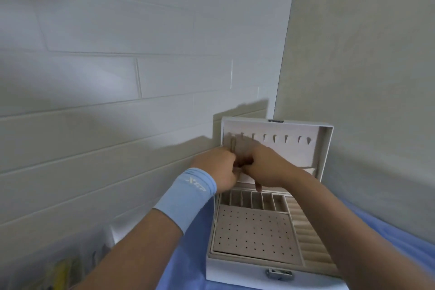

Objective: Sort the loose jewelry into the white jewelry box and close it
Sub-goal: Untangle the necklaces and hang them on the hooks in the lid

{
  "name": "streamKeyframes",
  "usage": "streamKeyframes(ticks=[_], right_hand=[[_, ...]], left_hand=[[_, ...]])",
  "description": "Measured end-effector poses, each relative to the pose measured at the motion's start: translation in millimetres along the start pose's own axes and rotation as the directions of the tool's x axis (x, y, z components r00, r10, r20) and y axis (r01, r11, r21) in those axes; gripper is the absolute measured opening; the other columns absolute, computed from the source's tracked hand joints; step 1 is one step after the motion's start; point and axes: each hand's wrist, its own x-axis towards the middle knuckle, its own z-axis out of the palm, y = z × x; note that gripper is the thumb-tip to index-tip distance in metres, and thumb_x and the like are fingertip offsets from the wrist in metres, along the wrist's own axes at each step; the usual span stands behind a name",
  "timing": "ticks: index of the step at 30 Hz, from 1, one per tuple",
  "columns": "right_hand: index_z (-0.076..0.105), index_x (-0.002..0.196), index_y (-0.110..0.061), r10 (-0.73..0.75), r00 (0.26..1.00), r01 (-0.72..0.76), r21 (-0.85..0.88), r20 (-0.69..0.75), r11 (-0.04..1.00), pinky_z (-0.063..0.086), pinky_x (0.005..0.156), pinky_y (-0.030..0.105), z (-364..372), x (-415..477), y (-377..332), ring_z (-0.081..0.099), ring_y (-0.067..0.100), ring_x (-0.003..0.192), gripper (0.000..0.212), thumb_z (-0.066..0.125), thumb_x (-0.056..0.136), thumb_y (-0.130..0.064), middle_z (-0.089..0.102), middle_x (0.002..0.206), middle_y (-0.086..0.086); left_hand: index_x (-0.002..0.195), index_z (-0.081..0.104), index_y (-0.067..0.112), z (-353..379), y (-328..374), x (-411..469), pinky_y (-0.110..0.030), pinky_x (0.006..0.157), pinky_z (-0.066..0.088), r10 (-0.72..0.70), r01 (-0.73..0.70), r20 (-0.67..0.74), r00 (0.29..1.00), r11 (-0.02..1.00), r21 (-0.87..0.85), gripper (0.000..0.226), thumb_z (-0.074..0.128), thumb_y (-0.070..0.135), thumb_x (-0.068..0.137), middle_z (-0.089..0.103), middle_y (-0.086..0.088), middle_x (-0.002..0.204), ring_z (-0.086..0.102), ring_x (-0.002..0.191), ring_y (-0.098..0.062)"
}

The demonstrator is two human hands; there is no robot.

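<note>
Both hands work close together against the inside of the raised lid of the white jewelry box. The left hand, with a light blue wristband, and the right hand have their fingers curled inward, tips meeting. Something small and dark sits between them, but blur hides whether they pinch it. A thin strand, probably a necklace chain, hangs from the first hook, just above the left fingers.

The step looks like hanging a chain on the row of hooks, which runs from above the fingers off to their right. To do it well, one hand should keep the strand taut while the other seats it fully in the notch. The slack should then go into the pocket just right of the fingers, so nothing snags when the lid closes.

Below the fingers lie narrow slots, and nearer the person are a perforated earring panel and ring rolls; all appear unfilled.

The box rests on a blue cloth in a corner, with a white block wall behind and left of the fingers and a beige wall to their right. A blurred clear bag lies well left and below.
</note>
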Motion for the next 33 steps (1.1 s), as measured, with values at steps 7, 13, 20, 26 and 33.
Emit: streamKeyframes(ticks=[7,13,20,26,33], right_hand=[[0.073,0.112,-0.016,0.044,0.988,-0.037,0.051,-0.145,0.998,0.047,0.063,0.013,-23.6,-35.8,-8.6,0.071,0.011,0.052,0.025,0.053,0.098,-0.01,0.067,0.115,-0.009],[0.074,0.093,-0.026,-0.02,0.997,0.029,0.11,-0.076,0.994,0.05,0.052,0.018,-18.5,-95.0,-35.1,0.058,0.001,0.042,0.016,0.065,0.093,-0.013,0.074,0.091,-0.008],[0.077,0.082,-0.022,-0.035,0.957,0.045,-0.027,0.287,0.999,0.047,0.058,0.023,12.9,-165.3,-61.3,0.053,0.009,0.05,0.013,0.066,0.089,-0.025,0.073,0.066,-0.004],[0.075,0.102,-0.018,0.079,0.956,-0.006,-0.252,0.281,0.968,0.056,0.066,0.028,54.7,-179.6,-61.2,0.049,0.011,0.043,0.022,0.056,0.092,-0.018,0.071,0.059,-0.003],[0.077,0.096,-0.021,-0.012,0.991,0.063,-0.38,0.136,0.923,0.055,0.073,0.03,90.4,-178.4,-59.1,0.069,0.023,0.083,0.017,0.063,0.086,-0.018,0.07,0.076,0.002]], left_hand=[[0.115,0.064,0.018,-26.8,1.5,-34.4,-0.031,0.092,0.046,-0.035,0.032,-0.01,0.999,0.973,-0.229,0.027,0.057,0.028,0.092,0.061,-0.002,0.119,0.059,0.106,-0.023],[0.107,0.067,0.024,-32.8,21.7,-86.7,-0.026,0.082,0.046,-0.058,0.055,0.001,0.998,0.945,-0.323,0.017,0.059,0.03,0.094,0.067,0.005,0.108,0.061,0.093,-0.013],[0.086,0.068,0.027,-23.1,36.5,-155.4,-0.02,0.07,0.042,-0.025,0.085,0.209,0.978,0.954,-0.286,0.008,0.062,0.031,0.09,0.061,0.017,0.079,0.06,0.079,-0.007],[0.101,0.076,0.03,0.2,34.5,-181.3,-0.028,0.088,0.051,-0.082,0.125,0.302,0.95,0.984,-0.127,0.019,0.063,0.024,0.088,0.072,0.012,0.1,0.065,0.095,-0.013],[0.083,0.074,0.03,30.7,21.2,-182.9,-0.03,0.084,0.053,-0.155,0.181,0.287,0.945,0.981,-0.067,0.011,0.068,0.022,0.079,0.073,0.006,0.095,0.066,0.092,-0.021]])
